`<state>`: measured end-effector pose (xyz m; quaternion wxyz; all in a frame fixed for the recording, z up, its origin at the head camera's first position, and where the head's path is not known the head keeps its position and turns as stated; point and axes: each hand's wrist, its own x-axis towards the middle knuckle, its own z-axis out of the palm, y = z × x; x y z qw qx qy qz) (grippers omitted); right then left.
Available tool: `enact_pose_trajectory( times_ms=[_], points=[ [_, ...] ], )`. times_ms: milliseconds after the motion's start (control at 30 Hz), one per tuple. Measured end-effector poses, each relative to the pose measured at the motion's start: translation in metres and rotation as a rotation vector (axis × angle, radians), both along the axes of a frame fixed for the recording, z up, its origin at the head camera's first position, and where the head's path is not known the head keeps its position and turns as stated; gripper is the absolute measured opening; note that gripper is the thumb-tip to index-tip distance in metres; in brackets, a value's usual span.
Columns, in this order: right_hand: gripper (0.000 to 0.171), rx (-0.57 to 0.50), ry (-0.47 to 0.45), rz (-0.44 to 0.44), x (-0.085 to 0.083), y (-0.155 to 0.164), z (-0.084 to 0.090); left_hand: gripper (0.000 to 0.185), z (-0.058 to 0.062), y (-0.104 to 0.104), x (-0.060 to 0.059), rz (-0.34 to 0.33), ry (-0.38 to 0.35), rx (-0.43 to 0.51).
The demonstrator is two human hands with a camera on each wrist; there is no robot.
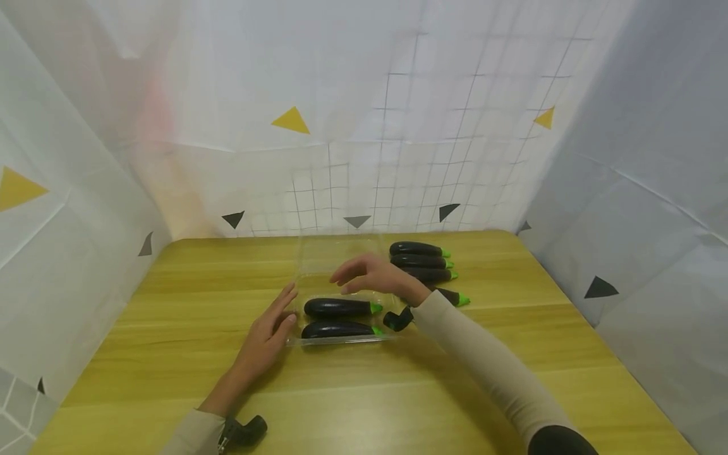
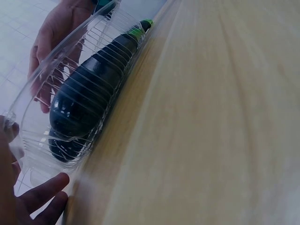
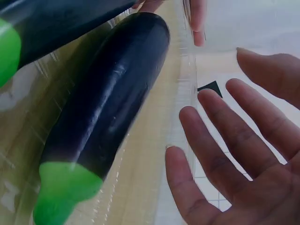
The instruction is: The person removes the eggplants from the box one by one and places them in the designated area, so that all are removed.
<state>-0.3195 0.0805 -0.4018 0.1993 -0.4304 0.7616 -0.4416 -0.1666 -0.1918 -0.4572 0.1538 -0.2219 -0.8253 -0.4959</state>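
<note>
Two dark purple eggplants with green stems, the rear one [image 1: 339, 308] and the front one [image 1: 334, 330], lie side by side in a clear plastic clamshell box [image 1: 347, 340]. Its lid [image 1: 327, 253] is folded back, away from me. My left hand [image 1: 266, 333] rests along the box's left side, fingers extended; its fingertips [image 2: 51, 187] come right up to the ribbed wall in the left wrist view. Over the rear part of the box hovers my right hand [image 1: 370, 276], empty. The right wrist view shows its fingers [image 3: 213, 150] loosely spread beside an eggplant [image 3: 105, 98].
Several more eggplants [image 1: 419, 261] lie in a row right of the box, one [image 1: 455, 296] partly hidden by my right forearm. White sheets [image 1: 341, 183] with grid lines and triangles enclose the wooden table [image 1: 352, 392] at the back and sides.
</note>
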Motion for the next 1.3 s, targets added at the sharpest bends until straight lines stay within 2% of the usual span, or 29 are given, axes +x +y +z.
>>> enact_pose_trajectory(
  times_ms=[400,500,667,767,1133,1300],
  points=[
    [0.039,0.06,-0.078,0.036,-0.003,-0.015,-0.012,0.049,0.003,0.0,0.002,-0.004,-0.007,0.006],
    [0.042,0.095,-0.093,0.041,-0.004,-0.017,-0.016,0.049,-0.003,-0.001,-0.002,-0.005,-0.015,0.008],
    [0.044,0.13,-0.098,0.049,-0.005,-0.021,-0.024,0.05,-0.025,-0.006,-0.014,0.001,-0.002,0.001],
    [0.046,0.128,-0.117,0.064,-0.006,-0.022,-0.027,0.051,-0.033,-0.009,-0.018,0.007,0.002,-0.013],
    [0.046,0.097,-0.166,0.075,-0.006,-0.023,-0.031,0.051,-0.036,-0.012,-0.022,-0.002,0.02,-0.003],
    [0.043,0.092,-0.155,0.043,-0.007,-0.023,-0.032,0.051,-0.036,-0.012,-0.022,0.0,0.023,-0.007]
  ],
)
